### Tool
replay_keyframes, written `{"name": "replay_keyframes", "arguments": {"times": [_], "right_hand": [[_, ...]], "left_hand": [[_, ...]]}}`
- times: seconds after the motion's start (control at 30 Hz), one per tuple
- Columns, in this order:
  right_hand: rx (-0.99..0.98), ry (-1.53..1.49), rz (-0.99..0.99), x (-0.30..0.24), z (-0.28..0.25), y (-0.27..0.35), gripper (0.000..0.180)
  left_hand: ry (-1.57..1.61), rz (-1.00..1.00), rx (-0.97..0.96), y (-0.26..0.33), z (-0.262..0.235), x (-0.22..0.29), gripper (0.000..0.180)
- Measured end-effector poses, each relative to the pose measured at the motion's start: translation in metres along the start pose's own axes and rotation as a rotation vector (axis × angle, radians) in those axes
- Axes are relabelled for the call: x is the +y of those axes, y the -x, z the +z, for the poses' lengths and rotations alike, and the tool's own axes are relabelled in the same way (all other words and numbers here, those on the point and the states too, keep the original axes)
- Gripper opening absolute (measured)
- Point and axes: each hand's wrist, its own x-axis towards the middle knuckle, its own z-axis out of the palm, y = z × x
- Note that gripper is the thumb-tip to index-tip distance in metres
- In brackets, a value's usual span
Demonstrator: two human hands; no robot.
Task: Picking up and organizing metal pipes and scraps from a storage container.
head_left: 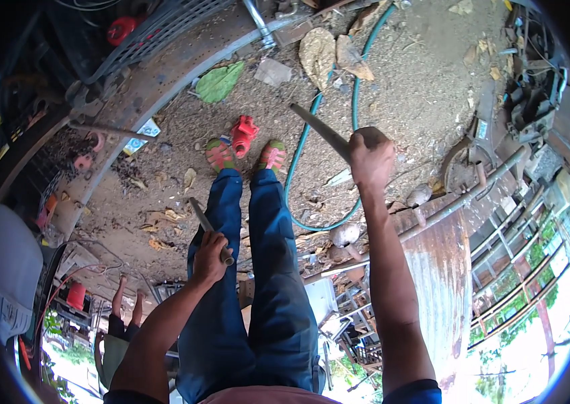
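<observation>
My left hand (209,261) is wrapped round a short grey metal pipe (200,214) in front of my left thigh. The pipe's open round end shows below the fist. Further forward and to the right, my right hand (371,160) grips a longer dark metal bar (320,130), which points up and left over the ground. On the soil just ahead of my shoes (272,156) is a small red metal device (244,133) that looks like a bottle jack. Neither hand touches it.
A green hose (288,180) loops over the dirt right of my feet. Dry leaves (317,55) and a green leaf (220,82) lie ahead. A curved metal beam (123,131) runs along the left. Scrap and a rusty corrugated sheet (436,276) lie right. Another person's legs (120,296) appear lower left.
</observation>
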Motion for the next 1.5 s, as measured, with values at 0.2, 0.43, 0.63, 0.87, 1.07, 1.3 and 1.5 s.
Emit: {"name": "replay_keyframes", "arguments": {"times": [0.2,0.43,0.63,0.87,1.07,1.3,1.5], "right_hand": [[-0.021,-0.023,0.073,-0.003,0.000,0.002,0.026],[-0.005,-0.006,0.019,-0.003,-0.001,0.001,0.021],[-0.004,-0.019,0.001,-0.001,0.000,-0.002,0.027],[-0.026,-0.040,0.097,0.018,0.001,-0.006,0.027],[-0.053,0.060,0.028,0.018,0.007,-0.008,0.030],[-0.064,0.097,-0.078,0.021,0.007,-0.007,0.027],[-0.057,0.070,-0.004,0.007,0.009,-0.005,0.030]], "left_hand": [[0.010,-0.029,-0.028,-0.005,-0.006,0.004,0.027],[0.011,0.022,0.015,-0.005,-0.004,-0.002,0.030],[0.019,-0.008,0.016,-0.004,-0.005,-0.008,0.029],[-0.077,-0.094,-0.075,0.004,0.003,-0.014,0.026],[-0.069,-0.166,-0.213,0.008,0.001,-0.019,0.047],[-0.035,-0.184,-0.218,0.004,-0.003,-0.015,0.052],[0.001,-0.161,-0.141,0.008,0.000,-0.024,0.047]]}}
